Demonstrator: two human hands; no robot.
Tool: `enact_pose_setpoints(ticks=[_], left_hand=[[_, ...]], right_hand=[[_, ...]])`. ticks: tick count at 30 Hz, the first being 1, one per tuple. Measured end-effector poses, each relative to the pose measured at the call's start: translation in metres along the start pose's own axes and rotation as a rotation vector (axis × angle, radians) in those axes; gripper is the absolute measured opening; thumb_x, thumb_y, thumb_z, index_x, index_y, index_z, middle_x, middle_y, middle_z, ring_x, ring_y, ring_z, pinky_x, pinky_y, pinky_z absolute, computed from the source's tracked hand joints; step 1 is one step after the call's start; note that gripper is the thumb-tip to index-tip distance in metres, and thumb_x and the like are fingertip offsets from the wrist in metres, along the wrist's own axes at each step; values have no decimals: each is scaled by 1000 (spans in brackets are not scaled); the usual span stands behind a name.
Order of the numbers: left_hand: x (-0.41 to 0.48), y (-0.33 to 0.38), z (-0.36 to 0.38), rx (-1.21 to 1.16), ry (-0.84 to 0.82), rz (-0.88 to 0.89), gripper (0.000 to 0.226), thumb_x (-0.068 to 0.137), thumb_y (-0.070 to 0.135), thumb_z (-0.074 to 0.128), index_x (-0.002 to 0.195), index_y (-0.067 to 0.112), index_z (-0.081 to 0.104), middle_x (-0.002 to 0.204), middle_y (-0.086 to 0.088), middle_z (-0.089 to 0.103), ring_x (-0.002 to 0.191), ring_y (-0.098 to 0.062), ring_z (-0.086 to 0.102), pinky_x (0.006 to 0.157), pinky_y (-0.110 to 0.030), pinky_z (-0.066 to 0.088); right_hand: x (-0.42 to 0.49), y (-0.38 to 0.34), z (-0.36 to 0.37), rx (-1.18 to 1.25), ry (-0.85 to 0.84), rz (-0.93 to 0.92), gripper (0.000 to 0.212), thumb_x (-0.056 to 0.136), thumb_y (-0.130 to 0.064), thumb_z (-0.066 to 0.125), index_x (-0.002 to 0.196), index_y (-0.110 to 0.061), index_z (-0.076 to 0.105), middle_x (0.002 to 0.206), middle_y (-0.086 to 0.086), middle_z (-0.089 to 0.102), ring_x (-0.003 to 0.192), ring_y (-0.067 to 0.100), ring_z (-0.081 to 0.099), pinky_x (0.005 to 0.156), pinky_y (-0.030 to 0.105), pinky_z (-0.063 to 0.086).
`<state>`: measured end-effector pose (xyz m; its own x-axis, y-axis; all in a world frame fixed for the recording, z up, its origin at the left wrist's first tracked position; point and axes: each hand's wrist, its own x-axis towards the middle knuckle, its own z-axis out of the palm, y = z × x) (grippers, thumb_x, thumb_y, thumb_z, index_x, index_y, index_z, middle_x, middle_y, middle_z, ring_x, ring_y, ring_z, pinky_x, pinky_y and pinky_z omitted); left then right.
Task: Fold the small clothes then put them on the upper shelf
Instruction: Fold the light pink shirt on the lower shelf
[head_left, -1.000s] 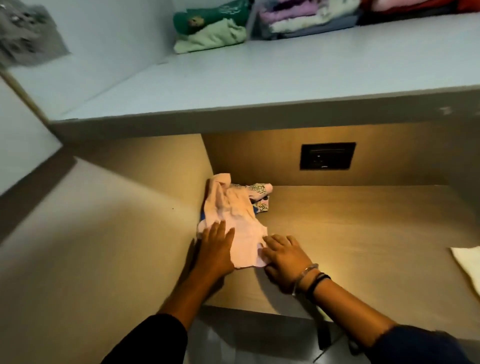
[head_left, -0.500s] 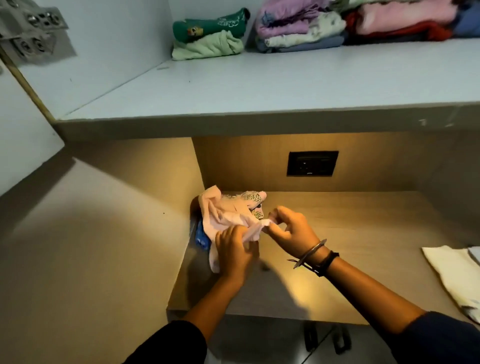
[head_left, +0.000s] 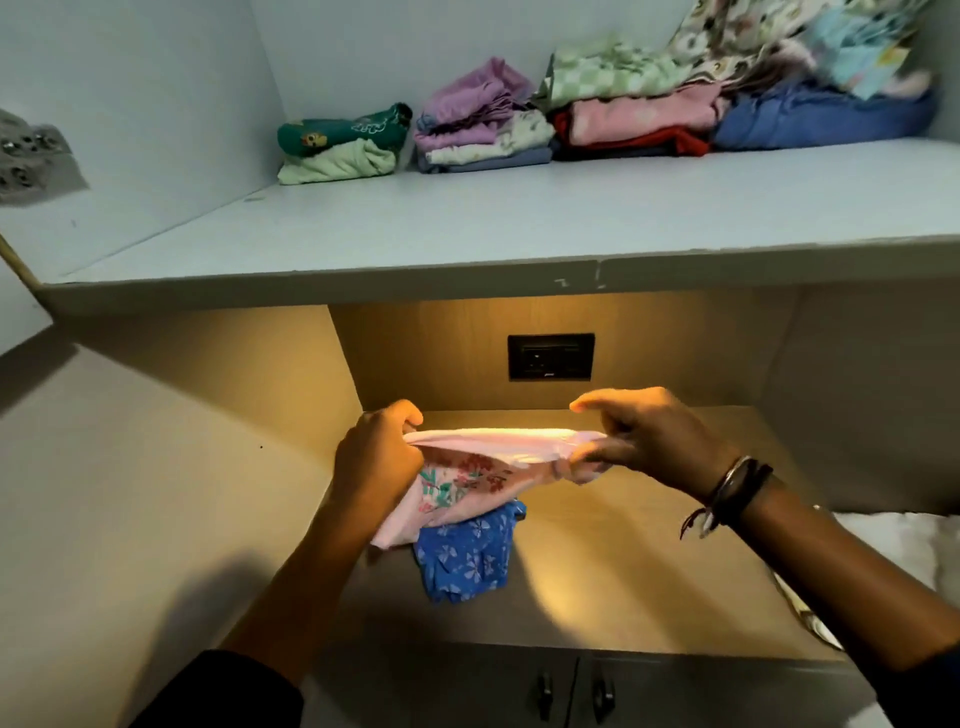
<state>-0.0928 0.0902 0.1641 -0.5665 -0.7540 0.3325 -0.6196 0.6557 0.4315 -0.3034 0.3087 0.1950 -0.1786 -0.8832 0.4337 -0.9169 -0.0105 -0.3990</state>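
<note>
Stretching sideways between both hands, a pink floral garment (head_left: 470, 475) is pinched by the left hand (head_left: 376, 460) and right hand (head_left: 647, 441), below the upper shelf (head_left: 519, 228).

I can see two hands, a left hand (head_left: 376, 460) and a right hand (head_left: 652, 441), one pink cloth (head_left: 467, 478), one blue flowery cloth (head_left: 465, 558), one white cloth (head_left: 893, 545), one upper shelf (head_left: 467, 223), one black wall socket (head_left: 550, 357), two little door handles (head_left: 544, 688) and four piles of folded clothes (head_left: 340, 145).
</note>
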Motion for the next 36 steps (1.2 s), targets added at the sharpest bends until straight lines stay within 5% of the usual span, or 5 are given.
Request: enact_pose_setpoints(ticks=[10,15,19,28,36], left_hand=[[32,12,-70,-332,-129,89,18,88,5,65,91,21,71,83,3,69,78,-15,64,63,-21,51],[23,14,-86,-710,-103,36,23,89,6,63,79,25,71,66,18,71,61,3,64,51,-11,50],[9,8,-80,-983,-551,65,38,67,52,81,90,22,78,89,2,77,82,-11,73,66,-21,57],[30,17,1,-696,-579,-156,27,87,32,70,90,6,70,74,-10,66,59,-14,61,55,-28,50],[26,53,77,-523,-539,-195,42,92,44,60,66,11,59,59,-5,56,41,-4,50,37,-16,40]], right_hand=[[-10,23,-42,-73,200,-30,3,84,-14,72,83,-12,72,74,1,62,65,18,58,57,35,46],[-21,24,-44,567,504,156,8,86,-21,69,90,-28,71,83,-12,73,76,1,66,66,16,50],[-29,18,-45,989,478,170,13,85,-35,69,92,-25,74,88,-6,75,81,9,69,65,21,55],[-34,82,-10,852,465,663,33,91,-35,64,108,-6,68,107,12,73,94,23,67,85,42,55],[-41,112,21,492,537,865,43,88,-37,66,59,-12,48,57,3,34,47,5,27,45,25,26]])
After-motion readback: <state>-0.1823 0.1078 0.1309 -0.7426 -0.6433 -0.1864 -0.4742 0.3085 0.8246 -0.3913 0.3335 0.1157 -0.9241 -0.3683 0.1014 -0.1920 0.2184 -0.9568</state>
